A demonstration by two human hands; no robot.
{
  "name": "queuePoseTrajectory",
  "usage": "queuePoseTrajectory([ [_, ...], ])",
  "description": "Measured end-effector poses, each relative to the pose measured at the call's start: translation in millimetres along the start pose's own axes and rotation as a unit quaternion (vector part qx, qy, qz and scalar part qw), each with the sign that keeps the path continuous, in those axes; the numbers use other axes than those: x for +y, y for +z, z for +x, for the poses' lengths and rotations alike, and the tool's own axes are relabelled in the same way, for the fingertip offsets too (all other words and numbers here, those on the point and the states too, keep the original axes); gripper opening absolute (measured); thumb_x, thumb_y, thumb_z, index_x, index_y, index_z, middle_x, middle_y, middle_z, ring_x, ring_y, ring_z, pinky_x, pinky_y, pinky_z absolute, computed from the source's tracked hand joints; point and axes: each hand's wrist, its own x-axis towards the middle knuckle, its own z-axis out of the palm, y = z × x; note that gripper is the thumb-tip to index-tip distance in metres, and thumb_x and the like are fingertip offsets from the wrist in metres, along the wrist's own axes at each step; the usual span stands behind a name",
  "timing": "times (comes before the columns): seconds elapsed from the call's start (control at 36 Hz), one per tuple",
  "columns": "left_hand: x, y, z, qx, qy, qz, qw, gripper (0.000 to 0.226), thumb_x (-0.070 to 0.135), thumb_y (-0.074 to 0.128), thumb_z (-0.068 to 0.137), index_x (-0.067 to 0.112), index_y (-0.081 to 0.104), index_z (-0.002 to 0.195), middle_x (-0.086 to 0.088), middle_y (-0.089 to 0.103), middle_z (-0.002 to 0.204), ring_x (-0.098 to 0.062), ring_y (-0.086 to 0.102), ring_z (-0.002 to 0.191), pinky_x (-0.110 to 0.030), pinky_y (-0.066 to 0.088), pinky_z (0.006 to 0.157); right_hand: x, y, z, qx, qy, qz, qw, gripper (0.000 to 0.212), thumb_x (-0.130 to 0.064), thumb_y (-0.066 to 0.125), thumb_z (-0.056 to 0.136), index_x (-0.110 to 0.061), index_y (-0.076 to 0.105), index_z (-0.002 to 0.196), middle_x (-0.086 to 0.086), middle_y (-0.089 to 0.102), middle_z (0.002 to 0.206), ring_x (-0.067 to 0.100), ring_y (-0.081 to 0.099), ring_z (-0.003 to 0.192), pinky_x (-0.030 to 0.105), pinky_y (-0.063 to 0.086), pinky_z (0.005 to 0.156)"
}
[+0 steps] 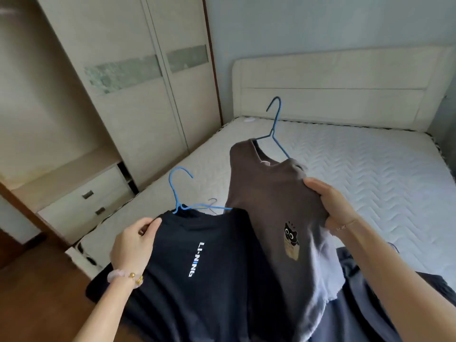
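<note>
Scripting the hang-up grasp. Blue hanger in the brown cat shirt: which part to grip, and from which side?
Pinch the blue hanger by its bare stem just under the hook, coming from above the collar. Only hook, stem and upper arms stick out of the brown shirt. The right hand grips one shoulder and the navy shirt overlaps the lower left, so those sides look blocked.

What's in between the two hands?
The head view shows two shirts there: the black shirt, gripped by the left hand, and the brown shirt with a cat picture, gripped by the right hand.
</note>
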Motion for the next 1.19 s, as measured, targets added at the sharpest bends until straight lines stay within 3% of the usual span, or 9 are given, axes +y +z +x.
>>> queuePoseTrajectory([
  [0.14, 1, -54, -26, 0.040, -0.002, -0.051, 0.998, 0.031, 0.051, 0.047, 0.077, 0.025, 0.064, 0.072, 0.000, 0.069, 0.077, -0.024, 0.063, 0.080, -0.041, 0.049, 0.074, -8, 41, -23, -0.137, 0.013, 0.046, 0.989, 0.047, -0.026, 0.071, 0.070, -0.014, 0.055, 0.113, 0.023, 0.055, 0.105, 0.031, 0.058, 0.091, 0.035, 0.049, 0.075],
  [0.28, -19, -118, -52, 0.133, -0.023, -0.052, 0.990, 0.020, 0.037, 0.058, 0.088, 0.021, 0.066, 0.078, -0.002, 0.068, 0.081, -0.024, 0.060, 0.083, -0.031, 0.042, 0.065, -14, 84, -32, -0.178, -0.040, -0.041, 0.982, 0.013, -0.008, 0.052, 0.090, -0.008, 0.063, 0.096, 0.021, 0.058, 0.100, 0.030, 0.059, 0.086, 0.034, 0.049, 0.073],
  [0.39, -39, -181, -76, 0.207, -0.048, -0.066, 0.975, 0.020, 0.027, 0.057, 0.092, 0.017, 0.066, 0.077, -0.004, 0.066, 0.079, -0.023, 0.057, 0.080, -0.033, 0.040, 0.069, -21, 125, -48, -0.245, -0.079, -0.113, 0.960, 0.015, -0.004, 0.048, 0.091, -0.009, 0.063, 0.094, 0.019, 0.057, 0.098, 0.028, 0.054, 0.092, 0.032, 0.048, 0.073],
  [0.5, -58, -243, -106, 0.307, -0.089, -0.061, 0.946, 0.019, 0.027, 0.055, 0.093, 0.016, 0.061, 0.078, -0.006, 0.060, 0.077, -0.024, 0.052, 0.078, -0.035, 0.039, 0.071, -34, 178, -71, -0.301, -0.114, -0.144, 0.936, 0.018, -0.006, 0.049, 0.092, -0.013, 0.064, 0.097, 0.009, 0.064, 0.086, 0.019, 0.060, 0.079, 0.014, 0.053, 0.058],
  [0.69, -86, -344, -146, 0.423, -0.140, -0.123, 0.887, 0.014, 0.021, 0.053, 0.094, 0.015, 0.064, 0.101, -0.004, 0.056, 0.096, -0.018, 0.048, 0.093, -0.031, 0.038, 0.082, -49, 281, -106, -0.423, -0.128, -0.133, 0.887, 0.017, -0.006, 0.049, 0.092, -0.006, 0.065, 0.095, 0.009, 0.069, 0.082, 0.018, 0.063, 0.076, 0.017, 0.054, 0.061],
  [0.81, -116, -397, -159, 0.454, -0.159, -0.117, 0.869, 0.023, 0.020, 0.051, 0.095, 0.019, 0.057, 0.073, -0.001, 0.052, 0.076, -0.014, 0.047, 0.079, -0.020, 0.035, 0.066, -43, 346, -121, -0.461, -0.121, -0.115, 0.872, 0.015, -0.007, 0.052, 0.089, -0.006, 0.066, 0.090, 0.004, 0.072, 0.071, 0.013, 0.067, 0.065, 0.014, 0.054, 0.057],
  [0.89, -136, -426, -165, 0.475, -0.172, -0.118, 0.855, 0.013, 0.020, 0.050, 0.096, 0.016, 0.057, 0.087, 0.006, 0.049, 0.075, -0.007, 0.045, 0.072, -0.023, 0.036, 0.073, -36, 397, -133, -0.495, -0.120, -0.106, 0.854, 0.016, -0.008, 0.052, 0.090, -0.009, 0.068, 0.088, 0.005, 0.072, 0.074, 0.014, 0.068, 0.066, 0.018, 0.056, 0.059],
  [1.06, -206, -477, -164, 0.476, -0.207, -0.118, 0.847, 0.012, 0.024, 0.049, 0.096, 0.016, 0.057, 0.098, 0.001, 0.053, 0.097, -0.015, 0.041, 0.101, -0.031, 0.028, 0.086, -7, 504, -157, -0.507, -0.129, -0.067, 0.849, 0.011, -0.009, 0.053, 0.090, -0.006, 0.063, 0.093, 0.004, 0.070, 0.069, 0.012, 0.067, 0.061, 0.015, 0.054, 0.056],
  [1.19, -265, -499, -152, 0.448, -0.237, -0.165, 0.846, 0.017, 0.018, 0.051, 0.095, 0.014, 0.060, 0.081, -0.001, 0.057, 0.087, -0.013, 0.051, 0.082, -0.028, 0.036, 0.079, 31, 580, -168, -0.516, -0.127, -0.078, 0.843, 0.014, -0.012, 0.052, 0.091, -0.008, 0.065, 0.087, 0.001, 0.072, 0.070, 0.010, 0.068, 0.064, 0.013, 0.053, 0.057],
])
